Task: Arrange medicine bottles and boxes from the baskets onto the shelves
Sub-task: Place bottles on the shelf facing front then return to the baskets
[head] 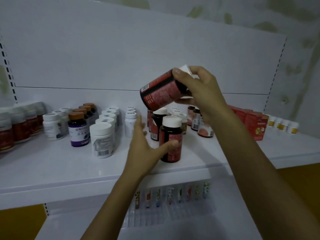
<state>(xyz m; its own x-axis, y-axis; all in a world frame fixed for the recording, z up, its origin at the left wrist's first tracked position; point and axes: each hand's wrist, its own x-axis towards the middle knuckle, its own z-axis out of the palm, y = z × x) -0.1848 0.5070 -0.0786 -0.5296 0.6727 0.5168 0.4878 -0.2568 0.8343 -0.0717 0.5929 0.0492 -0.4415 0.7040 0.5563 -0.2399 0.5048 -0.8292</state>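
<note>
- While my right hand (199, 90) grips the dark round plastic bottle with the red label and white cap (161, 91) by its cap end, its long axis slants, with the base down-left and the cap up-right.
- It hangs to the left of my palm, in the air above the white metal shelf (52, 167).
- Its red label carries small pale print and a barcode near the base.
- My left hand (143, 146) is loose with the fingers spread, and the thumb lies against the front standing red-labelled bottle (171, 141).
</note>
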